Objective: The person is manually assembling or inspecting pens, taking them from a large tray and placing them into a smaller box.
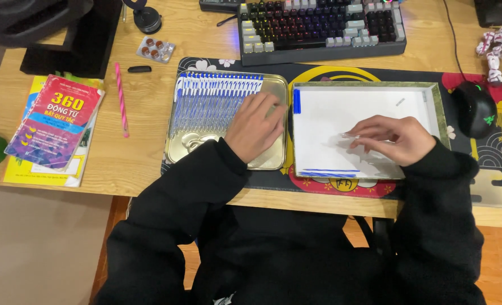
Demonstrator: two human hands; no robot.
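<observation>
A gold metal tray [273, 85] holds a row of several clear pens with blue caps [211, 96] laid side by side. My left hand [256, 125] lies flat on the right end of that row, fingers spread. Right of it is a shallow white box [330, 118] with a green rim; a blue cap [297, 101] lies at its left edge and thin blue refills [327, 172] along its front edge. My right hand [395, 139] is over the box, fingertips pinched on a clear pen barrel [350, 136].
A dark patterned desk mat [488, 169] lies under both containers. Behind them stands a lit keyboard [319, 25]; a black mouse [474, 107] and a small toy robot [500, 48] are at right. At left lie books [56, 127], a pink pen [121, 99] and a pill blister [155, 49].
</observation>
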